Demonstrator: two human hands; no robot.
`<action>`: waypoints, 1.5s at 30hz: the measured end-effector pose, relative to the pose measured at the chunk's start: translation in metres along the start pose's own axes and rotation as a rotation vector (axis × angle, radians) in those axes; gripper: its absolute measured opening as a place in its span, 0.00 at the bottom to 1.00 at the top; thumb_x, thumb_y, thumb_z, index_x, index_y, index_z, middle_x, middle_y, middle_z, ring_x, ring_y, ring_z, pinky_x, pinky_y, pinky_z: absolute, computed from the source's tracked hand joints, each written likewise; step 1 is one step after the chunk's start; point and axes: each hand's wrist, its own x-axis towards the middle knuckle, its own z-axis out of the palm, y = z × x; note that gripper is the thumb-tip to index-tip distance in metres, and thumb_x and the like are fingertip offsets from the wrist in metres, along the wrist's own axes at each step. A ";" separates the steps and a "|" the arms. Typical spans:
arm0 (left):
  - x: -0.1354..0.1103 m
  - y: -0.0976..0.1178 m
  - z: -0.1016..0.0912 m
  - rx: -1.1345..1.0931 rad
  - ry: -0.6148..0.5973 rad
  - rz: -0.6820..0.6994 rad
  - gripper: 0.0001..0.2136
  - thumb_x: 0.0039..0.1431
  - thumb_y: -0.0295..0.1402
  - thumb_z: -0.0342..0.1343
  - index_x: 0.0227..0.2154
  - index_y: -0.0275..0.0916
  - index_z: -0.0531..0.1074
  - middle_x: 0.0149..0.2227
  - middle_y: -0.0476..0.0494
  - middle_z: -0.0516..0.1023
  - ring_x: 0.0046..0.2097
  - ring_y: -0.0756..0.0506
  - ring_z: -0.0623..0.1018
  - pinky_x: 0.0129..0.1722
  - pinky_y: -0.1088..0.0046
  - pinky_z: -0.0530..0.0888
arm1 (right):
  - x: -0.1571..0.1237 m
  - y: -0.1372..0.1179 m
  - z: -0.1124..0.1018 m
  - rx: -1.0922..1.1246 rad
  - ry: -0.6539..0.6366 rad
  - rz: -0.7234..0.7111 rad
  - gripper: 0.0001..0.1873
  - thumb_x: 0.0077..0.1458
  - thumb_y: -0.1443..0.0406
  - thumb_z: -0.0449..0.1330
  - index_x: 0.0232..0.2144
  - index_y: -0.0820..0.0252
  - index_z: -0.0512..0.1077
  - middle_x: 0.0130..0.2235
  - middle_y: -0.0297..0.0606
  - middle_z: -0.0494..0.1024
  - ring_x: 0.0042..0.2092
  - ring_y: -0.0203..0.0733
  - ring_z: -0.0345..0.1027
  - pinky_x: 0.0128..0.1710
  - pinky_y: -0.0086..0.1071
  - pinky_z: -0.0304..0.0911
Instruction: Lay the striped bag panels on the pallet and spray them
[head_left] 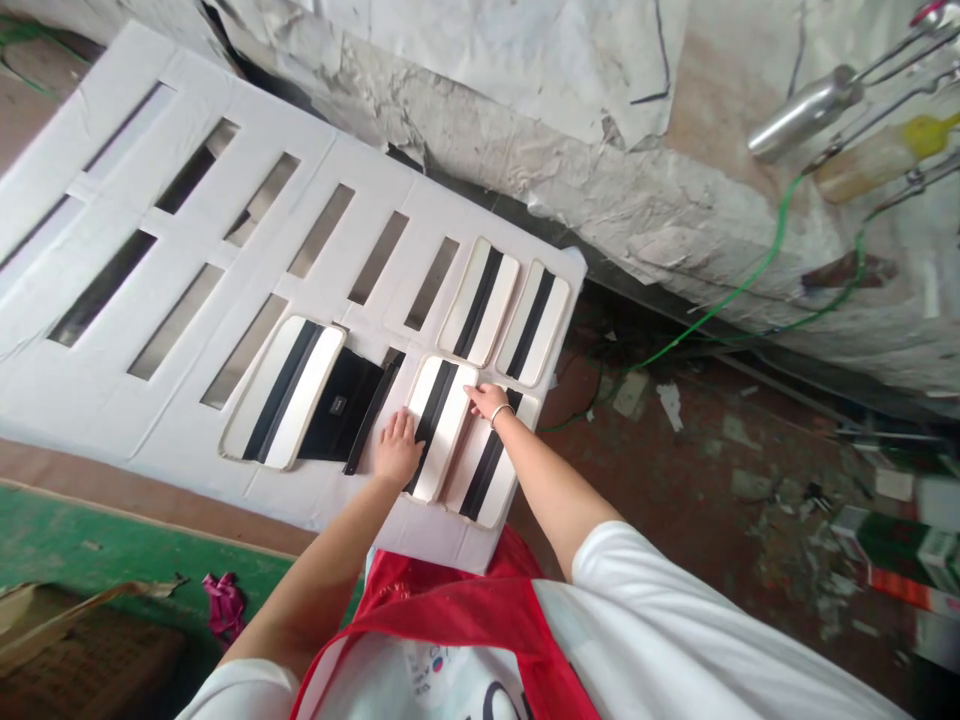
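Note:
My left hand (398, 447) lies over the left edge of a white panel with a black stripe (452, 433), its fingers stretched out. With its fingers closed, my right hand (487, 400) grips the upper right corner of that same panel. Partly beneath it on the right is another striped panel (487, 465). Two more striped panels, an upper one (466, 300) and a right one (534, 325), lie farther up the board. To the left, a striped panel (264, 400) overlaps a black piece with a small label (352, 395).
Underneath is a white board (180, 400) with rows of long slots. Past its right edge, the floor (637, 440) has scattered scraps. A green hose (735, 290) runs to spray guns (806, 115) at the upper right. A green surface (112, 535) shows at the lower left.

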 end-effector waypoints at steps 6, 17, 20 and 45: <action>0.000 0.008 0.011 0.064 -0.017 0.176 0.23 0.62 0.37 0.47 0.60 0.39 0.61 0.66 0.37 0.54 0.66 0.35 0.54 0.62 0.53 0.55 | -0.002 0.000 -0.005 -0.069 -0.082 0.009 0.24 0.58 0.48 0.52 0.24 0.61 0.71 0.20 0.35 0.75 0.21 0.33 0.70 0.22 0.23 0.60; -0.007 0.008 0.033 0.167 0.064 0.261 0.31 0.59 0.47 0.49 0.63 0.37 0.56 0.66 0.31 0.51 0.66 0.30 0.50 0.61 0.44 0.50 | -0.008 -0.027 -0.010 -0.436 0.012 -0.158 0.15 0.59 0.61 0.52 0.41 0.63 0.73 0.44 0.52 0.76 0.49 0.50 0.69 0.48 0.40 0.62; -0.009 0.008 0.040 0.187 0.116 0.282 0.30 0.59 0.45 0.50 0.62 0.38 0.57 0.65 0.31 0.53 0.66 0.30 0.52 0.61 0.43 0.53 | -0.012 -0.034 -0.005 -0.522 0.106 -0.413 0.16 0.57 0.62 0.57 0.48 0.57 0.69 0.49 0.46 0.72 0.52 0.47 0.64 0.51 0.39 0.60; 0.005 -0.006 -0.020 0.010 0.077 0.087 0.25 0.61 0.45 0.46 0.58 0.41 0.64 0.63 0.37 0.61 0.64 0.37 0.58 0.64 0.45 0.47 | 0.104 -0.047 -0.068 -0.441 0.291 -0.398 0.30 0.59 0.57 0.54 0.62 0.60 0.57 0.66 0.51 0.49 0.67 0.56 0.35 0.61 0.58 0.32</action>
